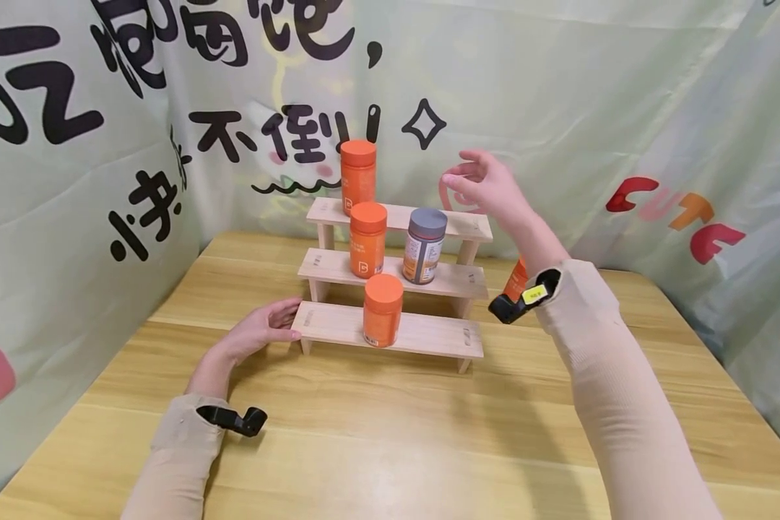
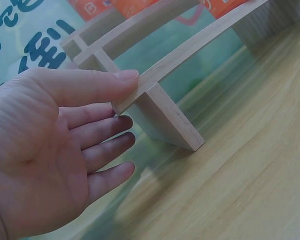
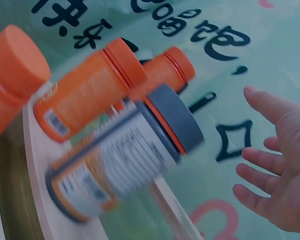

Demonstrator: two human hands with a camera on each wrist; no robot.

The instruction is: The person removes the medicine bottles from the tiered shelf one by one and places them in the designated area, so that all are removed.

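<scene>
Wooden rack: three steps, standing on the counter before you. Lowest step: front orange jar, upright. Middle step: second orange jar, and right of it a grey-lidded jar, both upright. Top step: rear orange jar. Your left hand: thumb touching the lowest step's left end, fingers loosely extended, unclenched. Your right hand: released, raised near the top step's right end, apart from the grey-lidded jar. Further orange jar: partly hidden behind your right wrist. Behind: pale cloth, printed with black characters and coloured letters.
</scene>
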